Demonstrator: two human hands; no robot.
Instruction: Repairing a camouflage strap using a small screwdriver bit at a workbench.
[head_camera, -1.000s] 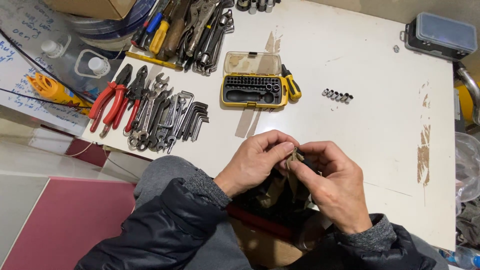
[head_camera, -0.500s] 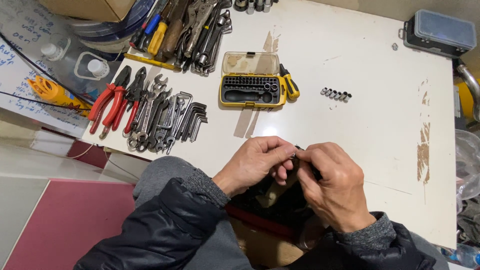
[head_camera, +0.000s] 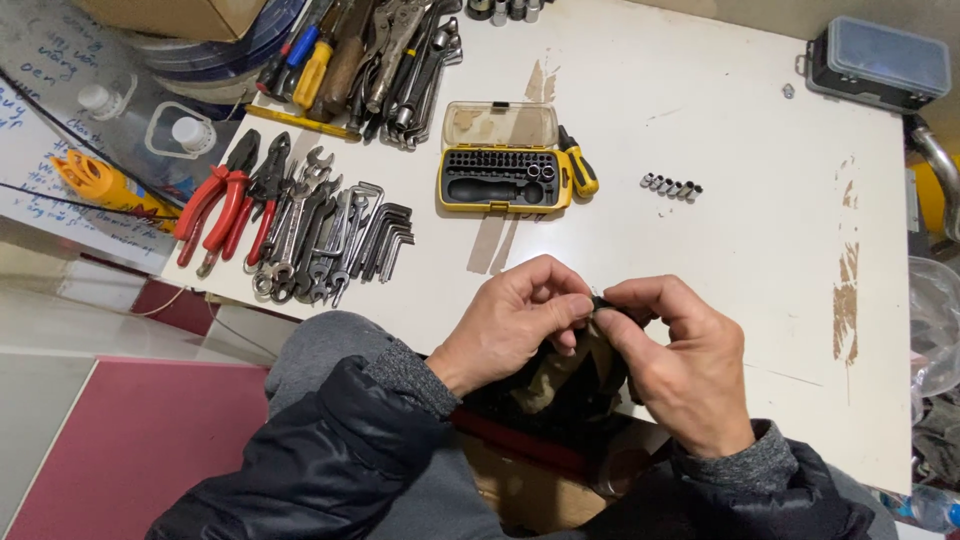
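Cardboard box (head_camera: 175, 15), brown, top left edge | yellow bit case (head_camera: 503, 170), clear lid open, upper centre on white table (head_camera: 760, 260) | grey plastic case (head_camera: 878, 62), translucent lid shut, top right corner | white handwritten sheet (head_camera: 40, 150), far left, under clear cover

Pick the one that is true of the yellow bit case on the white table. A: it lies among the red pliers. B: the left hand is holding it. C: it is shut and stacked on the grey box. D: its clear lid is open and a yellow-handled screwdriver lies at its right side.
D: the yellow bit case lies with its clear lid flipped back, the yellow-handled screwdriver against its right side, well apart from both hands.
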